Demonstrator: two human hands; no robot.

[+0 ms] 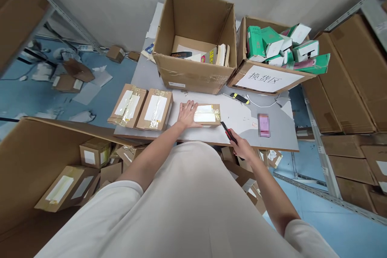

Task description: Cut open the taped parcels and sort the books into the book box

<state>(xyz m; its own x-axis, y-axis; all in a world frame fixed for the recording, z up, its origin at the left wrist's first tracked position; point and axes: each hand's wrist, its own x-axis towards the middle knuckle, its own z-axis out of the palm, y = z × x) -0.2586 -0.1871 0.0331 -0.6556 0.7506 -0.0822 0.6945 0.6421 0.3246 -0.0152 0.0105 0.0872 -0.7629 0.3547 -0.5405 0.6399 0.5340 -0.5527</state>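
Observation:
My left hand (187, 114) lies flat with fingers spread on the left end of a small taped cardboard box (207, 115) near the table's front edge. White labels and clear tape cover the top of this box. In my right hand (242, 148) is a red and black utility knife (229, 132), its tip close to the box's right end; whether it touches the tape I cannot tell. Two more taped boxes stand side by side to the left, a nearer one (155, 109) and a farther one (128, 106).
Behind stand a large open carton (193, 73) with books and another carton (266, 78) full of green boxes. A yellow and black cutter (240, 98), a white cable (262, 105) and a pink phone (264, 125) lie on the table (281, 133). A big carton (21, 161) holds parcels at lower left.

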